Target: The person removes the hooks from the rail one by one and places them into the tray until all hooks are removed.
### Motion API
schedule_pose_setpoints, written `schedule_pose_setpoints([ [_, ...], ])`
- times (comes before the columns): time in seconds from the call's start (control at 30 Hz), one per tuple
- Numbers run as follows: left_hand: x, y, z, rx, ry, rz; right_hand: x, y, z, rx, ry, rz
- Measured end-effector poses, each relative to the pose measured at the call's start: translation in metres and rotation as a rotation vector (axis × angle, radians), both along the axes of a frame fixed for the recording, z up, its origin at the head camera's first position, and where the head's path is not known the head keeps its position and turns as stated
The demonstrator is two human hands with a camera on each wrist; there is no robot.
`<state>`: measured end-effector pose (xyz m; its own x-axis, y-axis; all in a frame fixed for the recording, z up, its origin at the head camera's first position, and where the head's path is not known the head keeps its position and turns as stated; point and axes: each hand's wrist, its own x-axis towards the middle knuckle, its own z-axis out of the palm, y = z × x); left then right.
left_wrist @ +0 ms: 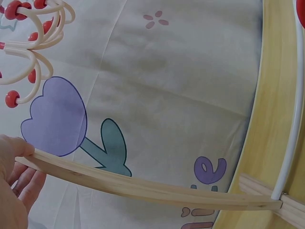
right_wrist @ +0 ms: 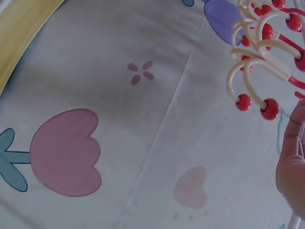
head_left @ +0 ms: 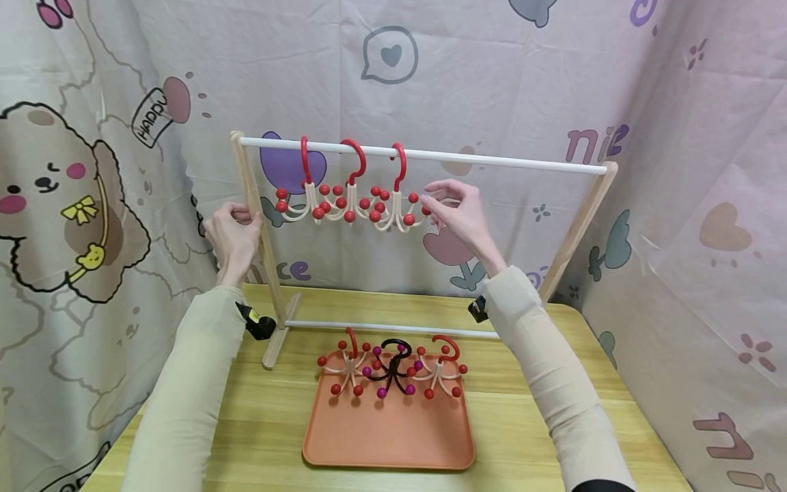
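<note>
My left hand (head_left: pixel 235 236) grips the left wooden post (head_left: pixel 261 232) of a small rack, thumb on one side and fingers on the other, as the left wrist view also shows. Three cream hangers with red hooks and red ball tips hang from the white top rail (head_left: pixel 492 159): a left one (head_left: pixel 310 198), a middle one (head_left: pixel 351 198) and a right one (head_left: pixel 397 205). Beside the right one is my right hand (head_left: pixel 458 212), fingers loosely bent and fingertips close to its red balls. The right wrist view shows only part of this hand (right_wrist: pixel 293 162).
An orange tray (head_left: pixel 387 437) lies on the wooden table (head_left: pixel 522 410) before the rack. On it are two cream-and-red hangers (head_left: pixel 350 369) (head_left: pixel 438 372) and a black hanger (head_left: pixel 394 367) with magenta balls. A lower white bar (head_left: pixel 393 329) spans the rack; a printed curtain (head_left: pixel 492 82) hangs behind.
</note>
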<state>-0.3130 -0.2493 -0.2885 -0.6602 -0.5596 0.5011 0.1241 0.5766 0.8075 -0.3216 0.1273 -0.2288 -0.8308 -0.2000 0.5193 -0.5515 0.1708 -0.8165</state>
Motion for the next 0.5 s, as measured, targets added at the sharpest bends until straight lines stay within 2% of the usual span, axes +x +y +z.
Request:
schedule_pose_setpoints([
  [0.13, -0.001, -0.002, 0.000, -0.008, 0.015, -0.011, -0.002, -0.013, 0.007, -0.011, 0.015, -0.013],
  [0.5, 0.001, -0.002, 0.002, -0.038, -0.007, -0.011, -0.012, -0.038, 0.017, 0.002, 0.018, -0.088],
])
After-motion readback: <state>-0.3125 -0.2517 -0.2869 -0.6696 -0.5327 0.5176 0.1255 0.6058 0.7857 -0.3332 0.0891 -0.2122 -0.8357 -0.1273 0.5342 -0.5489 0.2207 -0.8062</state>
